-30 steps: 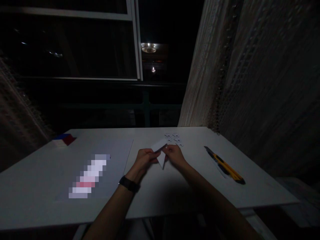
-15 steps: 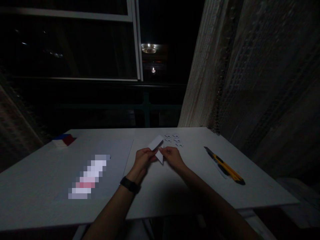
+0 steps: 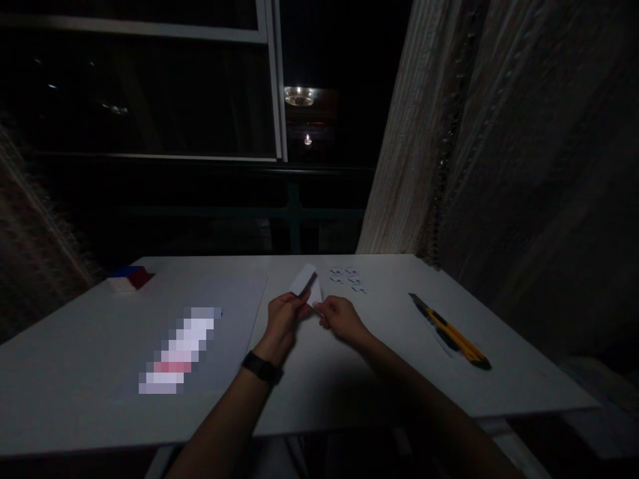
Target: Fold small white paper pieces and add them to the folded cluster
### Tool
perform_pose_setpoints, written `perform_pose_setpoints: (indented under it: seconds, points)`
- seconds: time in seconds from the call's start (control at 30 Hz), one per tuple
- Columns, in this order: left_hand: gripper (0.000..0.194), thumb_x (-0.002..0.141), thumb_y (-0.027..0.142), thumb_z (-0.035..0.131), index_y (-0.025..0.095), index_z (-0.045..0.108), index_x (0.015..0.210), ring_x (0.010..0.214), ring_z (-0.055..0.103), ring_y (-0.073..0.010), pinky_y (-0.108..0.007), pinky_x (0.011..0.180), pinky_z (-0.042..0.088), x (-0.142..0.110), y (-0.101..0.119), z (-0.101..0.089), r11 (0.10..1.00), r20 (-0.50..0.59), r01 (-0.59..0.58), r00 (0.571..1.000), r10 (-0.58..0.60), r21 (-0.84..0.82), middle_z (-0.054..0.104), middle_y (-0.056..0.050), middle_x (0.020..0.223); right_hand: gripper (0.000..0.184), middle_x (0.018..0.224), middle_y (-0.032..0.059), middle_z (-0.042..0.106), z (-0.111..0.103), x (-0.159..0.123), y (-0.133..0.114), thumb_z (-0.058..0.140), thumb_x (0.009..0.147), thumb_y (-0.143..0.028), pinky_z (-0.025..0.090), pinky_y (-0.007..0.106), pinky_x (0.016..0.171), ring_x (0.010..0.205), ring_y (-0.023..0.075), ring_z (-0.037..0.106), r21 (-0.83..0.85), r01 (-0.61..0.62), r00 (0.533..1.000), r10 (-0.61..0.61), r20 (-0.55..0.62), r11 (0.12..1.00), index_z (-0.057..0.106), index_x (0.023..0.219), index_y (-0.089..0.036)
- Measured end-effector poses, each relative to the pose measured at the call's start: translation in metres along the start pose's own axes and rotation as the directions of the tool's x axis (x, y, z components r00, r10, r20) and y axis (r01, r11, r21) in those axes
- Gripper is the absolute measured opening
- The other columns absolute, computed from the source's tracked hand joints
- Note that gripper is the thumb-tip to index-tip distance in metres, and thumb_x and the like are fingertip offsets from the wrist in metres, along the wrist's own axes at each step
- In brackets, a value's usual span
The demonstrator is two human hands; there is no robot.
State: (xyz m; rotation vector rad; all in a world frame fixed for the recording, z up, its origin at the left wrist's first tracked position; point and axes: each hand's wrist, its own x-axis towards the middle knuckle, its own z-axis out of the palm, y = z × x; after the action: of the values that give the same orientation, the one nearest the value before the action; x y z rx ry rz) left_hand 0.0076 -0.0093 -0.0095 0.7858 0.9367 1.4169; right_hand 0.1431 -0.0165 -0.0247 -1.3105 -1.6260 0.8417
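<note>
A small white piece of paper (image 3: 305, 281) is held up over the middle of a white table (image 3: 349, 372). My left hand (image 3: 284, 316), with a dark watch on its wrist, pinches the paper's lower left part. My right hand (image 3: 338, 318) pinches its lower right corner. Both hands are closed on the paper, just above the tabletop. Several small white cut-out pieces (image 3: 348, 278) lie on the table just beyond my right hand.
A yellow and black utility knife (image 3: 452, 331) lies on the right side of the table. A red, white and blue cube (image 3: 127, 277) sits at the far left corner. A large white sheet (image 3: 164, 332) covers the left half. Curtains hang at right; a dark window stands behind.
The paper has been folded narrower and has shifted slightly left and up. Both hands moved closer together and a little to the left.
</note>
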Motion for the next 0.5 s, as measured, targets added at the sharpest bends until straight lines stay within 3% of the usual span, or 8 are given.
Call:
perform_pose_setpoints:
  seconds: [0.13,0.3,0.5]
  points:
    - [0.027,0.048,0.021,0.078,0.012,0.053,0.052,0.047,0.050,-0.0062,-0.018,0.050,0.042,0.0005,0.0002,-0.0006,1.000,-0.009,-0.010,1.000,0.010,-0.007,0.052,0.003,0.050,0.037,0.050,-0.0004,0.057,0.0003,-0.0025,-0.0016,0.047,0.079,-0.045,0.039,0.021,0.051,0.047,0.0099,0.053,0.004,0.053,0.994,-0.054,0.091,0.999,0.053,0.055,-0.017]
    - [0.029,0.048,0.022,0.078,0.012,0.051,0.051,0.047,0.050,-0.0062,-0.018,0.050,0.043,-0.0022,0.0011,0.0006,0.999,-0.021,-0.020,1.000,0.020,-0.025,0.050,0.003,0.050,0.037,0.045,-0.0014,0.054,0.0003,-0.0008,0.0016,0.050,0.077,-0.044,0.036,0.021,0.046,0.043,0.0094,0.049,-0.003,0.032,0.999,-0.032,0.045,0.999,0.052,0.051,-0.017]
    - [0.024,0.053,0.026,0.073,0.012,0.053,0.052,0.046,0.050,-0.0082,-0.023,0.053,0.046,-0.0024,0.0002,0.0004,1.000,0.036,0.000,0.999,0.001,-0.024,0.050,0.003,0.048,0.046,0.040,-0.0004,0.052,-0.0088,0.0013,-0.0003,0.052,0.072,-0.054,0.039,0.022,0.045,0.038,0.0095,0.048,0.171,-0.039,0.973,-0.001,0.231,0.985,0.052,0.046,-0.016]
